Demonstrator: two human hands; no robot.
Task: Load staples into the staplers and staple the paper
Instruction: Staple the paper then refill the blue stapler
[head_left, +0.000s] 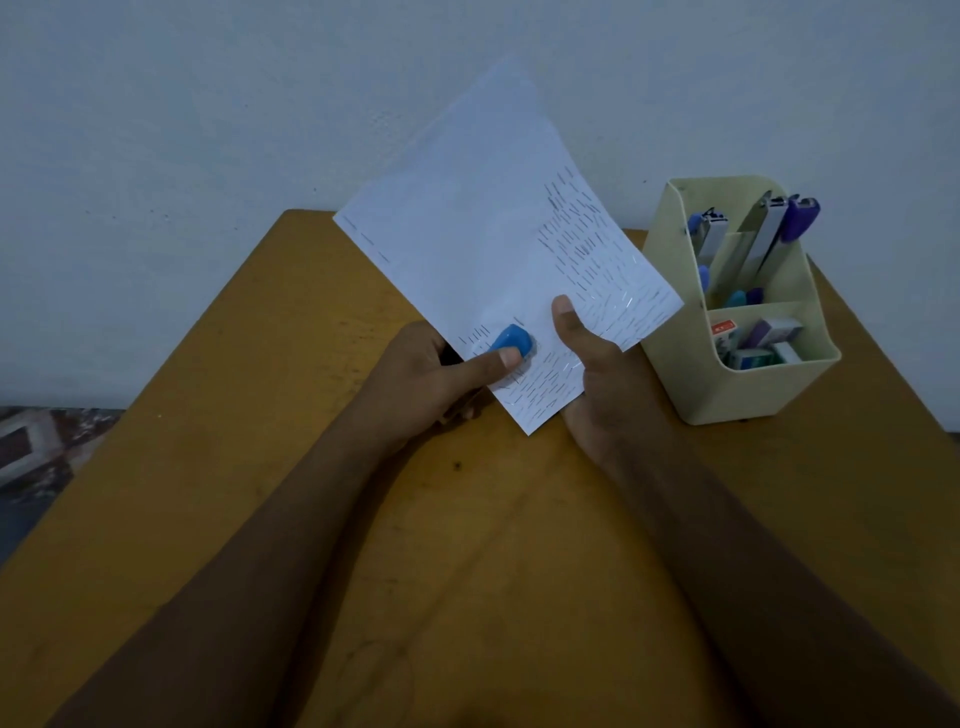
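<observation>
Paper (467, 234) is what you hold above the table (260, 415), its near corner caught between your two hands; your left hand (431, 384), at 9 o'clock of that corner, grips a small blue stapler (514, 340), thumb pressed on its top and fingers curled under the sheet, so the stapler seems to bite the paper's edge; your right hand (597, 379), at 3 o'clock, pinches the sheet, thumb on top, the other fingers hidden behind it.

Rows of staples (587, 249) already cover the near corner and run up the right side of the sheet towards 1 o'clock; the far part towards 11 o'clock is mostly bare, with only a few faint marks along its left edge; so I judge the stapling well under way, and this stapler most likely loaded, though its magazine is out of sight.

Farther off, at 2 o'clock of your hands, a cream organizer (727, 384) stands on the table; its back compartments hold several more staplers (763, 234), blue and purple, upright; its front compartment holds small staple boxes (769, 343); whether those staplers are loaded you cannot tell from here, and they may be what is left; beyond, at 12 o'clock, is a plain wall (208, 104).
</observation>
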